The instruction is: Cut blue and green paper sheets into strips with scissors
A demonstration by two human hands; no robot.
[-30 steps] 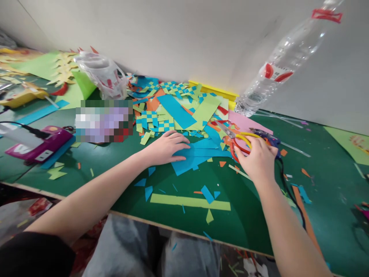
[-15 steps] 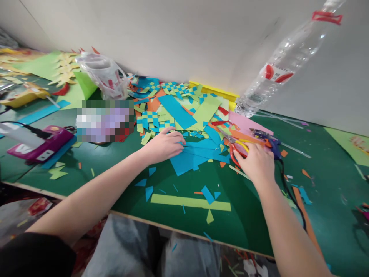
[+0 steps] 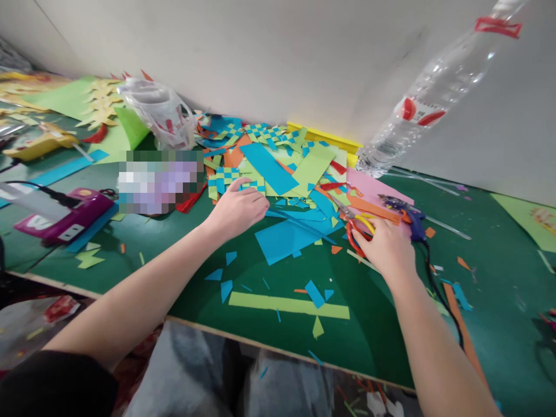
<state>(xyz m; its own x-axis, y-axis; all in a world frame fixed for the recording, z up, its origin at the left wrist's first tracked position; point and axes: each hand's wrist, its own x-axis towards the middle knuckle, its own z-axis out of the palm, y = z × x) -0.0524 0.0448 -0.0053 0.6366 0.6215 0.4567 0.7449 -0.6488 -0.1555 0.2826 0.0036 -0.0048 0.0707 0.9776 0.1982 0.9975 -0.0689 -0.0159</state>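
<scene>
Blue strip (image 3: 300, 222) in curled left fingers (image 3: 259, 204)

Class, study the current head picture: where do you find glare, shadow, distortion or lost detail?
Head view: bright glints on the clear bottle, which seems stretched toward the corner; head view: soft shadow on the green table below the right hand; head view: mosaic blocks hiding detail at left; head view: label lettering too soft to read.

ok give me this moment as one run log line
left hand: holding blue strip | right hand: at scissors handles, grip unclear | blue sheet: on green table | light-green strip: near table edge
</scene>
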